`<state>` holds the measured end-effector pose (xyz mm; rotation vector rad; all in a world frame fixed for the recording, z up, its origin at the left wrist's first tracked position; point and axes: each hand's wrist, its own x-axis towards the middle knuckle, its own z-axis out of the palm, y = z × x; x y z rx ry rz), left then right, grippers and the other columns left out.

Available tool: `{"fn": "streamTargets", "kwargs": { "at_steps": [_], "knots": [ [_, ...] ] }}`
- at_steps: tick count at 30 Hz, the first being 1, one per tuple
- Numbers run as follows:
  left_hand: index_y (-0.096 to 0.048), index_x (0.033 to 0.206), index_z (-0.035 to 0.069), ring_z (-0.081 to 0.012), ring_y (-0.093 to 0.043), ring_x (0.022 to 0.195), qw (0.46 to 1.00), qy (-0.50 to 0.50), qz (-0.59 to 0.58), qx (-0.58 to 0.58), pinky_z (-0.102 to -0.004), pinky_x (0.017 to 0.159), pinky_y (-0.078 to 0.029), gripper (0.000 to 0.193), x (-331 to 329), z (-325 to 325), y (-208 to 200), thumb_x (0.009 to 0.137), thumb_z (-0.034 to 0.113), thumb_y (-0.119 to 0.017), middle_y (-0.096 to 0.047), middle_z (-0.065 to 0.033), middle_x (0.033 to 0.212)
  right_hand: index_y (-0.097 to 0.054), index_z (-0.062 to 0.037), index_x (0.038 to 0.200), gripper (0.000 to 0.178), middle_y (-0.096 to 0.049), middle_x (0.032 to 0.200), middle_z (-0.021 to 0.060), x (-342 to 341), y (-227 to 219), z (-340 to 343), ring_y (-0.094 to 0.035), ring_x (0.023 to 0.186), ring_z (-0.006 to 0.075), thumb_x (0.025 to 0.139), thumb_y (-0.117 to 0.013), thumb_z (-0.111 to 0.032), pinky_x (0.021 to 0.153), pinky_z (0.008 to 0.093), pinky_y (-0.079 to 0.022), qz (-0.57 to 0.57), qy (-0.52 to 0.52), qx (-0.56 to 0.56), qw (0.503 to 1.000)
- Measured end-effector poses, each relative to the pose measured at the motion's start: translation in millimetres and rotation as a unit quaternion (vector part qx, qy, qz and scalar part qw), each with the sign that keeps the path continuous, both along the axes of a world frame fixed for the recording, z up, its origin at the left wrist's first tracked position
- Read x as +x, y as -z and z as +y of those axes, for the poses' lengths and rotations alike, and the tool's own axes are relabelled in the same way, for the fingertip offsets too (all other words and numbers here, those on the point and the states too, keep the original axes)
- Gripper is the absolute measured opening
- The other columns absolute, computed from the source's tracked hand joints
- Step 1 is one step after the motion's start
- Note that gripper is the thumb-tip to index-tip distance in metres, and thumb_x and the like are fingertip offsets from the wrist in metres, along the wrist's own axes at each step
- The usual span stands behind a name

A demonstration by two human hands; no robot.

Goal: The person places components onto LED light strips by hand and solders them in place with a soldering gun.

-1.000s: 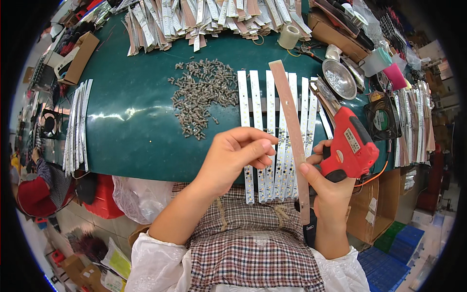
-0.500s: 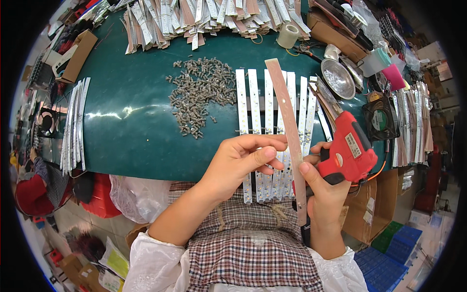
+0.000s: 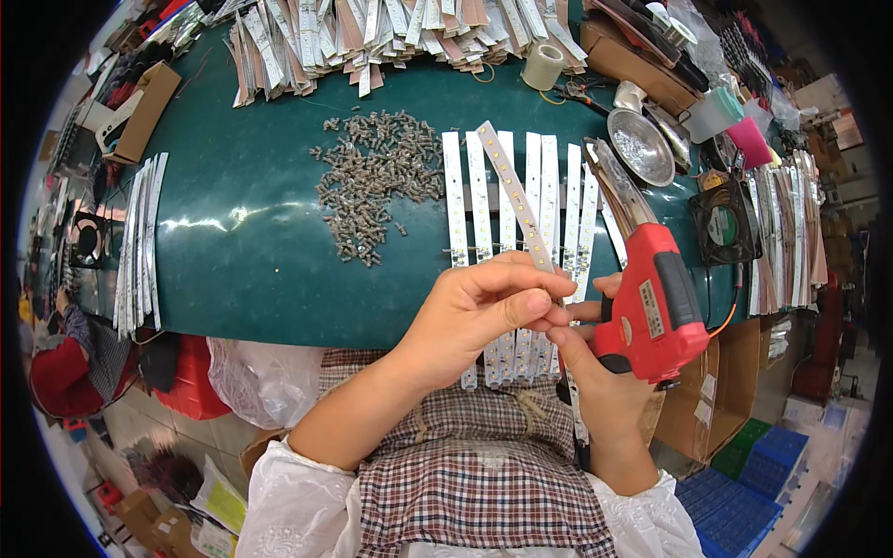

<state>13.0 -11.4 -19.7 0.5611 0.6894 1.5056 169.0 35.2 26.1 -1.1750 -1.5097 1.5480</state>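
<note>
An LED strip [image 3: 514, 191], a narrow board with a line of small yellowish LEDs facing up, is held at a slant in front of me. My left hand [image 3: 465, 312] pinches it around the middle. Thumb and fingers of my right hand [image 3: 606, 381] close on the strip just below, and a red gun-shaped tool [image 3: 642, 307] with a black grip rests in that same hand. The tool's tip cannot be made out. Under my hands, several white LED strips [image 3: 454, 191] lie side by side at the table's near edge, with small parts across their middles.
Left of the row is a pile of small metallic parts [image 3: 377, 177] on the green table [image 3: 237, 279]. Stacked strips [image 3: 316, 42] fill the far edge. At right are a metal bowl [image 3: 642, 147], a fan [image 3: 726, 223] and an upright bundle of strips [image 3: 786, 232]. A tape roll [image 3: 542, 67] stands behind.
The held strip has turned over, from its plain pinkish back to its LED face. My left hand has moved right and closed on it, close to my right hand.
</note>
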Motion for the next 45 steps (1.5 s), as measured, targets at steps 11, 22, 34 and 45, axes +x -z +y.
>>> {"fn": "streamTargets", "kwargs": {
  "at_steps": [11,22,34,45],
  "knots": [
    [-0.064,0.113,-0.005,-0.0196,-0.069,0.086,0.988,-0.024,0.114,-0.102,-0.0278,0.075,-0.056,0.026,-5.4,-7.4,-14.0,0.09,0.007,-0.065,-0.067,-0.0135,0.096,-0.04,0.0011,0.126,0.059,-0.057,0.098,0.0092,1.2,-0.3,7.5,-0.059,0.079,0.0114,0.078,-0.073,0.006,0.064,0.0226,-0.049,-0.007,0.042,0.116,0.992],
    [-0.065,0.097,-0.004,-0.0179,-0.07,0.078,0.991,-0.04,0.065,-0.109,-0.027,0.067,-0.057,0.016,-3.4,-8.7,-10.4,0.086,0.007,-0.07,-0.069,-0.0124,0.087,-0.042,0.0011,0.125,0.057,-0.057,0.098,0.0101,1.1,4.5,4.2,-0.06,0.077,0.0107,0.077,-0.073,0.006,0.066,0.0228,-0.051,0.024,-0.013,0.087,0.996],
    [-0.063,0.101,-0.001,-0.0131,-0.067,0.079,0.994,-0.041,0.051,-0.09,-0.0255,0.069,-0.055,0.018,-1.1,-8.3,-4.5,0.088,0.011,-0.069,-0.067,-0.0084,0.091,-0.041,0.0011,0.127,0.059,-0.059,0.091,0.0084,2.1,8.2,0.9,-0.059,0.076,0.0097,0.078,-0.074,0.005,0.067,0.0221,-0.049,0.044,-0.018,0.052,0.998],
    [-0.06,0.097,-0.002,-0.0107,-0.065,0.078,0.991,-0.05,0.074,-0.1,-0.0245,0.068,-0.054,0.016,-0.5,-8.9,-2.6,0.088,0.008,-0.067,-0.065,-0.0063,0.089,-0.041,0.0001,0.126,0.06,-0.055,0.104,0.0076,2.8,11.0,-7.7,-0.057,0.079,0.0102,0.076,-0.073,0.007,0.068,0.022,-0.049,-0.036,-0.031,0.082,0.995]
  ]
}}
